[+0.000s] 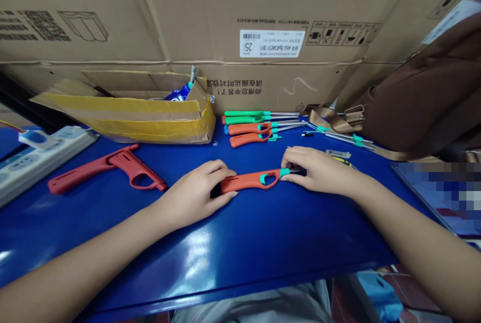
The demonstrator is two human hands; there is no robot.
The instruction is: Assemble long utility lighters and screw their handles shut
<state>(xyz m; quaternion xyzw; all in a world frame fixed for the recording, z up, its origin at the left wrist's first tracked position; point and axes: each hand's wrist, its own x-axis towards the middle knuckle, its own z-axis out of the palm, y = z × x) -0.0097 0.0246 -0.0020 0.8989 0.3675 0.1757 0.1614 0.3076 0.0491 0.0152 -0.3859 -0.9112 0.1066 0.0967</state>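
Note:
An orange long-nosed gas lighter [246,181] with a teal trigger and collar lies level just above or on the blue table [240,243]. My left hand [199,187] grips the butt of its handle between thumb and fingers. My right hand [313,170] is closed around the dark nozzle at the other end, hiding most of it. Left of my left hand are two red handle shells [139,167] that lie overlapping. Beyond the held lighter, several green and orange lighters [248,138] rest side by side with their metal nozzles pointing right.
A yellow-taped cardboard box [150,125] with small items stands at the back left. A white power strip [45,155] lies at the left edge. Loose nozzle parts [349,138], a brown strap [325,117] and a brown bag [417,97] are at the right. Large cardboard [188,7] walls the back.

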